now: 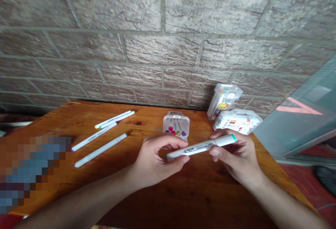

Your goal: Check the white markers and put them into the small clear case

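Note:
A white marker (201, 147) with teal ends and black print on its barrel is held up level above the table, slightly higher at its right end. My left hand (157, 159) is closed on its left end between thumb and fingers. The thumb and fingers of my right hand (237, 154) pinch it toward the other end. Just behind my hands sits an open clear plastic marker case (176, 121) with several markers in it, their pink, red, yellow and purple ends facing me. My left hand partly hides the case's lower part.
Several loose white markers (101, 150) lie on the wooden table (141, 122) to the left. At the back right, a clear marker case (225, 99) stands upright near the brick wall (147, 47), beside another filled case (240, 120). A pixelated patch covers the left edge.

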A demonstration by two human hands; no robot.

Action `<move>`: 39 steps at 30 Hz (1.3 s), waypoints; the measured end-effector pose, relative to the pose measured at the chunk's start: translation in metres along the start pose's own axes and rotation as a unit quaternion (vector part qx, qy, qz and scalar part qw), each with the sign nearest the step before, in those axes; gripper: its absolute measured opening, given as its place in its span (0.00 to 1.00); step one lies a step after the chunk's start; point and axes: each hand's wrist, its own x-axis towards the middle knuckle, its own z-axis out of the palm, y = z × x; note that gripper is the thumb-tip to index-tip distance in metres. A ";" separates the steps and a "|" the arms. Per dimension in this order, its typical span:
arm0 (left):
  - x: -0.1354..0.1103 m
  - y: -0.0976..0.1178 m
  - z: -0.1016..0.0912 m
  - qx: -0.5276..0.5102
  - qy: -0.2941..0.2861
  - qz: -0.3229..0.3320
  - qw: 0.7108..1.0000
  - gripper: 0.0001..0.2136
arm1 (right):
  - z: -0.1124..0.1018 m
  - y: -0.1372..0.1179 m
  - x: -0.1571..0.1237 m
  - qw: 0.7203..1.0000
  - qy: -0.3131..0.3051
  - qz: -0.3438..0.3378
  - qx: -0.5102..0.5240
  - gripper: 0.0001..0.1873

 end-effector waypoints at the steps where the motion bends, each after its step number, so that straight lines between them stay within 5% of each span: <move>1: -0.001 -0.001 0.000 0.011 -0.003 0.005 1.000 0.09 | 0.000 0.000 0.000 1.000 -0.001 -0.007 -0.002 0.10; 12: -0.010 -0.007 0.007 0.122 -0.111 0.062 0.984 0.04 | 0.014 -0.017 -0.006 0.974 -0.118 -0.161 -0.102 0.18; 39: -0.006 -0.005 0.008 0.109 -0.090 0.069 0.988 0.05 | 0.021 -0.008 -0.013 0.958 -0.136 -0.183 -0.176 0.14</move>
